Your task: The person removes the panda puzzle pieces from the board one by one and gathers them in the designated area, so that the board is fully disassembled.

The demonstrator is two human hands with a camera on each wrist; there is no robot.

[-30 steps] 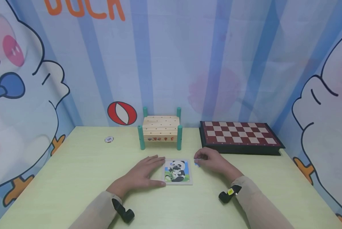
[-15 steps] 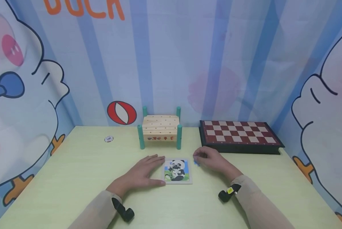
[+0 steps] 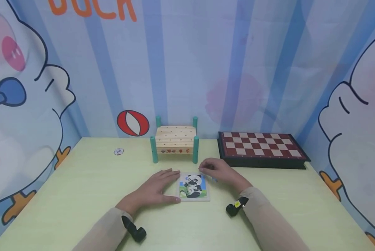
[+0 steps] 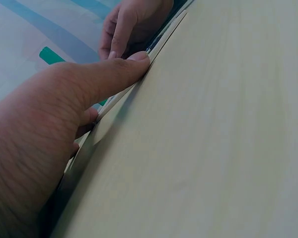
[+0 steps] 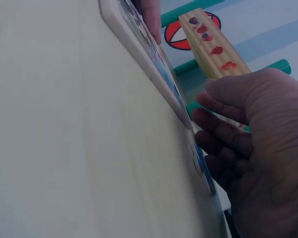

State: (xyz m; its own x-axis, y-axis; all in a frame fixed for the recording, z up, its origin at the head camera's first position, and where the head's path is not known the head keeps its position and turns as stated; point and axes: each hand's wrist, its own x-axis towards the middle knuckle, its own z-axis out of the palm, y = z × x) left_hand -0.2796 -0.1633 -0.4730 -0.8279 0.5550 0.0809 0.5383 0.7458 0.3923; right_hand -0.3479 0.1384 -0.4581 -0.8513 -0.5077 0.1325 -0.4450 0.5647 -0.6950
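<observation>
A panda puzzle board [image 3: 192, 190] lies flat on the green table [image 3: 81, 181]. My left hand [image 3: 154, 191] rests flat beside it, and the thumb [image 4: 114, 69] presses on the board's near left edge [image 4: 111, 109]. My right hand [image 3: 219, 171] hovers at the board's far right corner with its fingers [image 5: 223, 134] curled and their tips pointing down. Whether they pinch anything is hidden. A small blue piece [image 3: 214, 180] lies on the table just right of the board, under the right palm [image 5: 204, 171].
A wooden peg bench with teal legs [image 3: 176, 141] stands just behind the board. A closed chessboard box [image 3: 262, 149] sits at the back right, and a small white chip [image 3: 119, 151] at the back left. Curtain walls enclose the table.
My right hand has slid left from beside the board to its far right corner. The blue piece stays on the table. The left hand has not moved.
</observation>
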